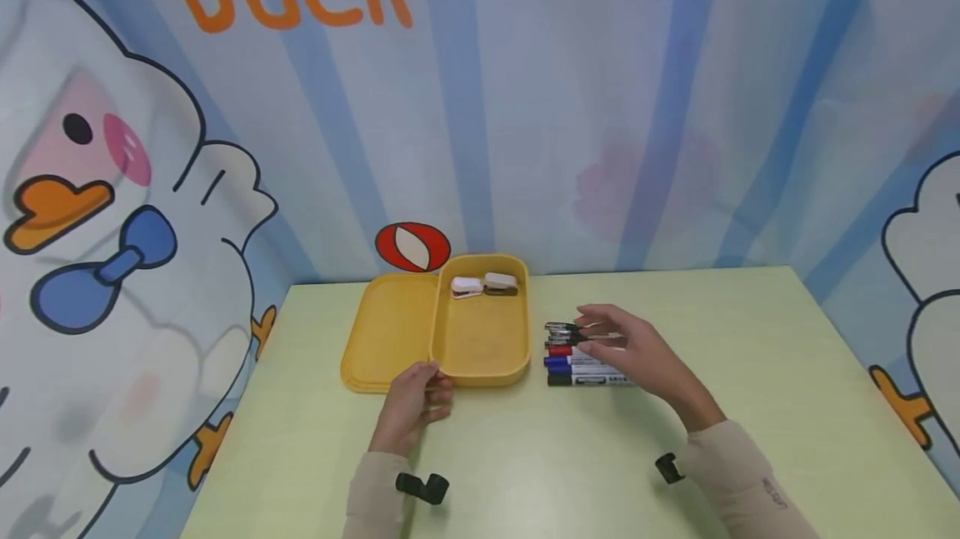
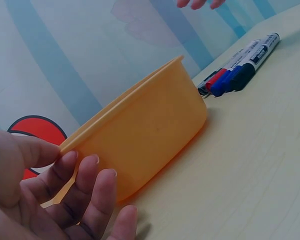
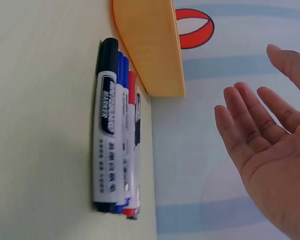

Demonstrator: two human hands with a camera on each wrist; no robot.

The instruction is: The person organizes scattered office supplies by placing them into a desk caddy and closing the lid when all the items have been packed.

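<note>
My left hand [image 1: 411, 406] pinches the box [image 1: 491, 380] near the surface's [image 1: 750, 339] far edge, my right hand [image 1: 633, 349] (released, empty) over markers [image 1: 585, 380], likely mid-reach, needing lowering to grasp.

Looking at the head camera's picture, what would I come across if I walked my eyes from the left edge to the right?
Printed white bird on the backdrop → flat yellow lid → yellow box → row of markers and pens → right sleeve → second printed bird, partly cut off.
</note>
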